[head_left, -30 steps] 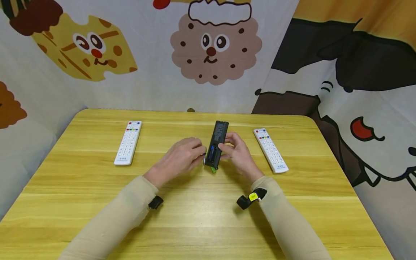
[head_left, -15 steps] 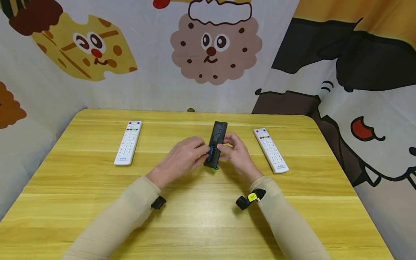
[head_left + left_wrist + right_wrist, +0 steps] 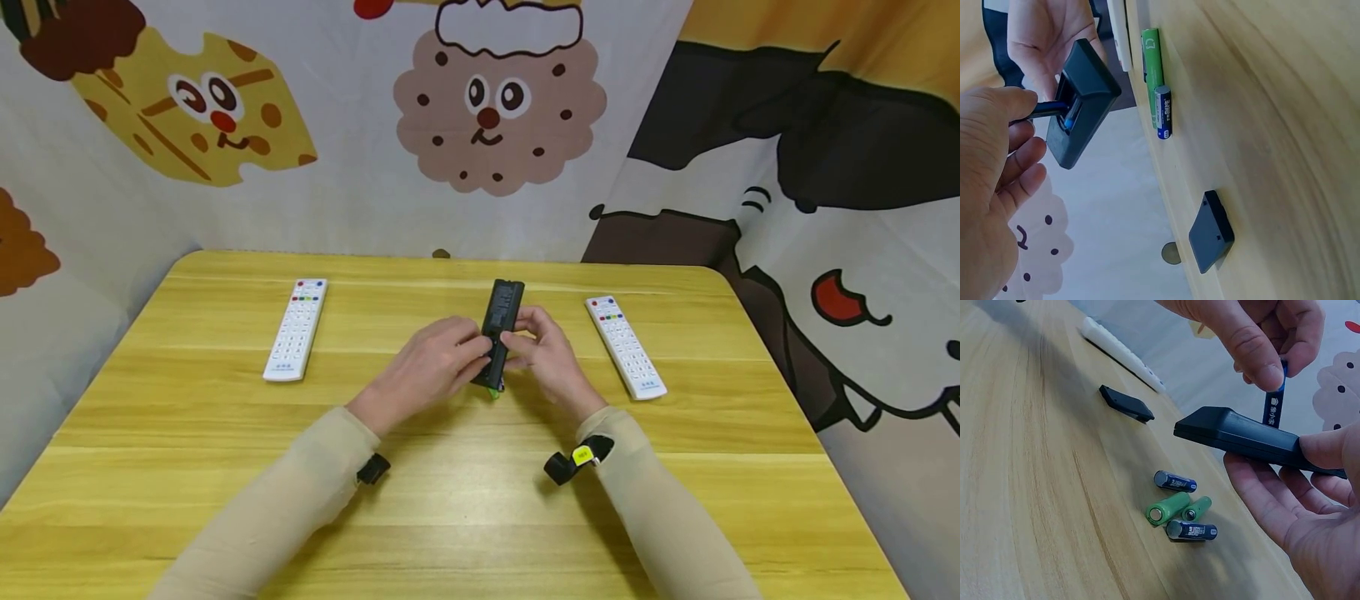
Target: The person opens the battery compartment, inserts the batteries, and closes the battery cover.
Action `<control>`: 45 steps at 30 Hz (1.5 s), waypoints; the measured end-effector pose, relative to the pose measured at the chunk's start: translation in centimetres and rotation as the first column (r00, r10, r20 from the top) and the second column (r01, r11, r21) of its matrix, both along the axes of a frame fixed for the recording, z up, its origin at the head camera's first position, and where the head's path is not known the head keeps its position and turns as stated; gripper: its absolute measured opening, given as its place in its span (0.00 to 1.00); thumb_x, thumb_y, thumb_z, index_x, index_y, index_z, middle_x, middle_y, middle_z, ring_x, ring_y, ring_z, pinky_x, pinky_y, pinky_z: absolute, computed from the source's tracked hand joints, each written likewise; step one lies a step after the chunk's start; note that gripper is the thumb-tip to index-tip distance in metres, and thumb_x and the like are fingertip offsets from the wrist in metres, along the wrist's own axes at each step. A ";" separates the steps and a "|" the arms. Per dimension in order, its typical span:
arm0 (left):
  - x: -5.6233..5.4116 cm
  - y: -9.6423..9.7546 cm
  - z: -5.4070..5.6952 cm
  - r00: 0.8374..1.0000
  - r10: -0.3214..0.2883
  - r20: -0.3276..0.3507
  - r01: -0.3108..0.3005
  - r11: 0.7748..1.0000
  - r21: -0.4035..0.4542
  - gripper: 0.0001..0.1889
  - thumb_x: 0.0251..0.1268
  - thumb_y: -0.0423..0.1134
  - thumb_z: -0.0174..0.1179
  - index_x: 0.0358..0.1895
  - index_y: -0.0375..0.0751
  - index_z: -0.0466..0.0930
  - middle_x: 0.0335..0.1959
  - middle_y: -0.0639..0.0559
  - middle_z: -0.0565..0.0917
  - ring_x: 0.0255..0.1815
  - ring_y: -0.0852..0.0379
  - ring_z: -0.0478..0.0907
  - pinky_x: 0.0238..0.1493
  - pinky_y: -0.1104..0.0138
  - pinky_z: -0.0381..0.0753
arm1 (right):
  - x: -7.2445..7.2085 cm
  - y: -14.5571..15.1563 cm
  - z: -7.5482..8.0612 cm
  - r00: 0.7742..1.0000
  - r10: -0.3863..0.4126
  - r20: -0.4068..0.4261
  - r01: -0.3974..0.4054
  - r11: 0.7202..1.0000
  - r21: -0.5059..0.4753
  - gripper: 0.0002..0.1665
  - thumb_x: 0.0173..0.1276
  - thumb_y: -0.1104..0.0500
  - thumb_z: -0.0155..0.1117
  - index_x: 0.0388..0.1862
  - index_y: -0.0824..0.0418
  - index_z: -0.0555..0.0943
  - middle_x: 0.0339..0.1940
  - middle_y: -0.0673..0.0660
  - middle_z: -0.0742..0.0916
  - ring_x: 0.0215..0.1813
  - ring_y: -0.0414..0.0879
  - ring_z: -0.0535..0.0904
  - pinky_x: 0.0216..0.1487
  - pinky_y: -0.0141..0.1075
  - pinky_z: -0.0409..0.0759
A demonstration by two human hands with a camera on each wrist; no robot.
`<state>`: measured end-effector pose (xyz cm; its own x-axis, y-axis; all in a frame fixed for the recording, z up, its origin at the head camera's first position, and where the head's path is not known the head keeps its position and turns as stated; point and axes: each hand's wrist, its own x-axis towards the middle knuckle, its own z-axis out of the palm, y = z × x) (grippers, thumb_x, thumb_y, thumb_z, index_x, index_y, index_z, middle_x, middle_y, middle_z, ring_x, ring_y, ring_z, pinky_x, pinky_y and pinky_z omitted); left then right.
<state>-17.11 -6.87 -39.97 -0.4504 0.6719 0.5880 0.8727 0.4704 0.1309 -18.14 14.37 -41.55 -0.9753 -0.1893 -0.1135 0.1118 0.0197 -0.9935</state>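
My right hand (image 3: pixel 551 358) holds a black remote control (image 3: pixel 504 307) above the table, its back facing up and its battery compartment uncovered. Between thumb and fingers, my left hand (image 3: pixel 438 354) pinches a dark blue battery (image 3: pixel 1273 407). That battery stands tilted up out of the compartment, its lower end inside. In the left wrist view, a bit of blue (image 3: pixel 1070 119) shows within the compartment. Below the remote on the table lie two green batteries, one thicker (image 3: pixel 1168 508) and one thinner (image 3: pixel 1197 508), with blue batteries (image 3: pixel 1174 481) on either side.
A loose black battery cover (image 3: pixel 1211 234) lies on the wooden table (image 3: pixel 450 517). White remotes stand off to the left (image 3: pixel 297 329) and right (image 3: pixel 625 346) of my hands. A printed curtain (image 3: pixel 322 217) hangs behind the table's far edge.
My left hand has moved right, from beside the remote's left edge to over its compartment, bringing the battery with it. The remote has shifted slightly left; my right hand keeps its grip.
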 end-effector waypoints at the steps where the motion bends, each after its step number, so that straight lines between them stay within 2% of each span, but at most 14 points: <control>1: 0.0 0.1 0.0 1.000 0.001 -0.001 -0.001 1.000 -0.002 0.06 0.67 0.34 0.70 0.40 0.41 0.82 0.36 0.50 0.78 0.37 0.54 0.77 0.40 0.64 0.81 | 0.0 0.0 0.0 1.000 0.000 0.000 0.000 1.000 -0.003 0.20 0.78 0.69 0.56 0.66 0.70 0.68 0.55 0.66 0.77 0.45 0.47 0.87 0.45 0.45 0.91; 9: 0.2 0.2 -0.1 1.000 0.001 0.007 -0.001 1.000 -0.011 0.07 0.67 0.36 0.71 0.40 0.41 0.81 0.36 0.50 0.80 0.38 0.54 0.78 0.41 0.64 0.83 | 0.0 0.0 0.2 1.000 -0.006 -0.017 0.006 1.000 -0.020 0.21 0.78 0.69 0.56 0.67 0.71 0.68 0.55 0.66 0.77 0.43 0.45 0.87 0.44 0.44 0.91; 20: 0.3 0.1 -0.3 0.998 -0.032 0.055 0.034 0.999 -0.035 0.10 0.62 0.39 0.74 0.37 0.43 0.80 0.34 0.52 0.80 0.38 0.55 0.79 0.40 0.65 0.82 | 0.0 0.2 0.6 0.999 -0.020 -0.026 0.020 0.999 -0.034 0.20 0.78 0.70 0.56 0.65 0.73 0.67 0.53 0.65 0.77 0.42 0.45 0.87 0.42 0.43 0.91; 28: 0.2 0.1 -0.3 0.996 -0.046 0.074 0.050 0.997 -0.058 0.10 0.62 0.40 0.74 0.38 0.43 0.82 0.37 0.52 0.82 0.41 0.55 0.80 0.43 0.65 0.83 | 0.1 0.2 0.7 1.000 -0.015 -0.027 0.014 0.999 -0.035 0.20 0.79 0.70 0.55 0.66 0.73 0.67 0.53 0.64 0.76 0.42 0.44 0.87 0.42 0.41 0.91; 45: 0.3 0.2 0.0 0.999 -0.031 0.035 0.035 0.994 -0.108 0.08 0.63 0.38 0.74 0.40 0.41 0.87 0.36 0.52 0.86 0.36 0.56 0.77 0.42 0.67 0.82 | 0.1 0.3 0.6 1.000 -0.007 -0.025 0.006 0.999 -0.034 0.20 0.78 0.70 0.56 0.65 0.72 0.67 0.53 0.64 0.77 0.41 0.44 0.87 0.41 0.41 0.91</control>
